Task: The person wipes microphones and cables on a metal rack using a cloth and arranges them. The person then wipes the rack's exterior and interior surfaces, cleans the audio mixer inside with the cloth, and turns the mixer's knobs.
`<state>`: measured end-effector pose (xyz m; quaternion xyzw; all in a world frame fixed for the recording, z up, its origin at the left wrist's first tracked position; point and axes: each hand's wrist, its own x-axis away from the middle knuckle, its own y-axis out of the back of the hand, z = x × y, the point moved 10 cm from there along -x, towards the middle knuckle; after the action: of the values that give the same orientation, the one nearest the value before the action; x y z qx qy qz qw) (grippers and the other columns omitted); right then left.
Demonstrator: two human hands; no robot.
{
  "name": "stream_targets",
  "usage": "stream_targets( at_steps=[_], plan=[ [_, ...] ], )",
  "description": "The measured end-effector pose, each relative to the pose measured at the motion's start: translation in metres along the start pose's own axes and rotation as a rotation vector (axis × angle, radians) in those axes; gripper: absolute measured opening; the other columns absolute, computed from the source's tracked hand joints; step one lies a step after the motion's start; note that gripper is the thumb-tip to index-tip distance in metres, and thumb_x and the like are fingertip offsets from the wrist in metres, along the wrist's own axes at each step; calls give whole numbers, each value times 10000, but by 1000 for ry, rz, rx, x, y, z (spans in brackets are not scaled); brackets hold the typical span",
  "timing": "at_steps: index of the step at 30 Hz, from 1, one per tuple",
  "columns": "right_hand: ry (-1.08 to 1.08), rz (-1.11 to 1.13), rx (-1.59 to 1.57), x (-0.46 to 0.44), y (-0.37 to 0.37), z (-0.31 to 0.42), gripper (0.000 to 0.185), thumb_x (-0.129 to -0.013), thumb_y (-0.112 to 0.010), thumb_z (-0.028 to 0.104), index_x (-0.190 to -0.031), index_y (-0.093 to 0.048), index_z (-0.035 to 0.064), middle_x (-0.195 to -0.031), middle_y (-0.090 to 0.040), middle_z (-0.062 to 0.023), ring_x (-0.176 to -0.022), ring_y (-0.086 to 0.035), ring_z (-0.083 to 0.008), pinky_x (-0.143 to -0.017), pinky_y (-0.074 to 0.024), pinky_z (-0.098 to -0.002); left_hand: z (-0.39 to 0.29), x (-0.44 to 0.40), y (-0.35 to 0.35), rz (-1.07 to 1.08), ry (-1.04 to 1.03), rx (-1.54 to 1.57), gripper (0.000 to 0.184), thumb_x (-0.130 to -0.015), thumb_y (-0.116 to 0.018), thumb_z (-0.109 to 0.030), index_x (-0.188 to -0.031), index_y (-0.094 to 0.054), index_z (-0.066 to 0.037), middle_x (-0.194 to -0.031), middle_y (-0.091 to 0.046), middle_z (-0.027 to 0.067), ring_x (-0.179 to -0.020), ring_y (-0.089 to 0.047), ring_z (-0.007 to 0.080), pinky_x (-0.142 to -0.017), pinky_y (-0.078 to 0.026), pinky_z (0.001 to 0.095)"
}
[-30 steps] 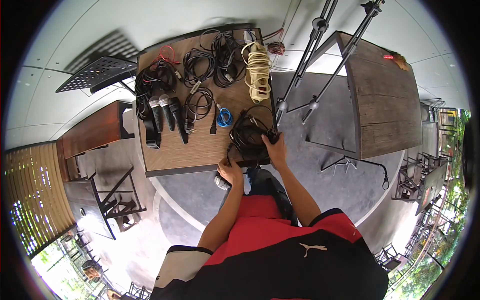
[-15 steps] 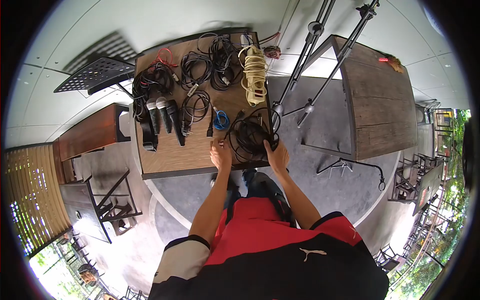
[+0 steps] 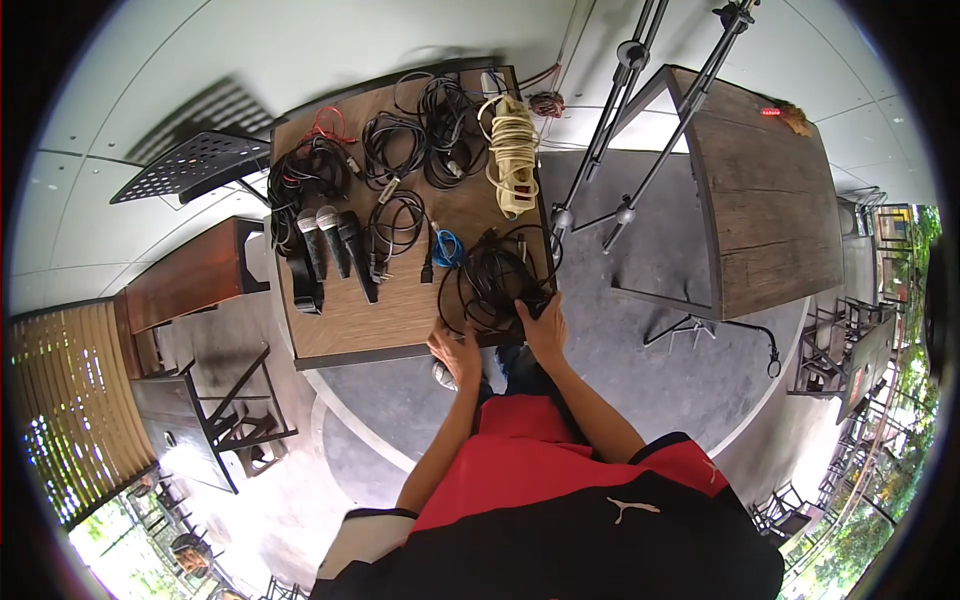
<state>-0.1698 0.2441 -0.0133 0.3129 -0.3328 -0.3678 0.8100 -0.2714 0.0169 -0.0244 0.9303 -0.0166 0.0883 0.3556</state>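
Note:
A loosely coiled black cable (image 3: 492, 282) lies at the table's front right corner. My right hand (image 3: 543, 328) is closed on the near right part of this coil, thumb on top. At the coil's near left edge, my left hand (image 3: 457, 355) has its fingers curled around a loop, partly hidden by the hand itself. Just behind the coil is a small blue cable (image 3: 447, 248), with a black plug (image 3: 427, 270) beside it. Farther left lie several microphones (image 3: 330, 228) and a thin black cable with a plug (image 3: 398, 222).
More coiled cables (image 3: 392, 150) and a cream power strip wrapped in its cord (image 3: 514, 160) lie across the back of the wooden table (image 3: 365, 330). Microphone stands (image 3: 622, 215) rise at the right, before another table (image 3: 770, 210). A perforated music stand (image 3: 195, 165) stands left.
My left hand has moved right and toward me, to the coil's near edge. My right hand has shifted slightly left and nearer, still on the cable. The view has tilted slightly.

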Motion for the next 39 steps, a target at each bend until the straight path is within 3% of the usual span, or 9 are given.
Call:
stream_targets(
  at_steps=[9,18,25,28,31,34,37,38,39],
  plan=[
    [-222,174,-58,1,-31,13,986,-799,-559,599,-1386,-183,-98,-1309,-426,-309,-1186,-451,-438,-974,-372,-454,-33,-63,-23,-55,-255,-106,485,-812,-618,-156,-1248,-490,13,-1140,-453,232,-1087,-424,391,-965,-339,464],
    [-364,106,-207,4,-49,21,1011,-805,-568,575,-1379,-110,-120,-1196,-476,-367,-1105,-504,-461,-923,-410,-482,-31,-34,-10,-42,-150,67,601,-789,-679,-204,-1296,-440,13,-1202,-433,244,-1132,-402,397,-986,-309,483],
    [-182,157,-363,-5,-65,-5,965,-779,-653,524,-1352,-193,-101,-1211,-492,-315,-1123,-520,-382,-929,-413,-425,-26,-53,-21,19,-125,316,615,-790,-706,-168,-1298,-425,36,-1243,-385,230,-1145,-437,362,-859,-490,398],
    [-315,362,-777,17,-52,1,591,-796,-733,284,-1183,-396,-9,-1118,-525,-102,-990,-525,-177,-832,-457,-303,-32,-55,-5,67,-85,292,591,-800,-704,-192,-1276,-444,43,-1213,-420,224,-1103,-494,326,-841,-509,365],
    [-439,405,-1017,35,-41,-9,520,-812,-712,283,-1157,-423,23,-1059,-558,-91,-888,-575,-162,-684,-500,-290,-22,-56,4,123,-97,174,537,-816,-684,-186,-1258,-468,31,-1162,-475,208,-1051,-541,304,-858,-503,345],
    [-692,573,-1113,60,-29,-6,399,-824,-686,311,-1075,-503,61,-846,-587,-45,-583,-588,-153,-409,-443,-278,-2,-60,21,89,-26,291,449,-829,-661,-169,-1216,-516,7,-1117,-542,173,-1003,-582,284,-827,-510,331],
    [-538,322,-1025,47,16,38,318,-838,-678,291,-1002,-538,57,-846,-577,-41,-664,-586,-131,-520,-480,-265,-4,-73,47,45,-30,377,309,-868,-615,-150,-1135,-572,-1,-1076,-604,135,-940,-623,225,-751,-528,308],
    [-349,274,-872,27,15,40,456,-843,-672,301,-1179,-479,61,-1036,-565,-64,-911,-560,-178,-780,-466,-284,-15,-82,60,36,-23,389,285,-880,-603,-143,-1124,-576,1,-1070,-608,133,-932,-625,206,-732,-529,299],
    [-351,259,-873,19,7,31,456,-843,-672,301,-1179,-479,61,-1036,-565,-64,-911,-560,-178,-780,-466,-284,-25,-97,70,20,-10,386,234,-891,-589,-129,-1089,-588,-3,-1046,-618,124,-918,-624,181,-709,-525,283]
  ],
)
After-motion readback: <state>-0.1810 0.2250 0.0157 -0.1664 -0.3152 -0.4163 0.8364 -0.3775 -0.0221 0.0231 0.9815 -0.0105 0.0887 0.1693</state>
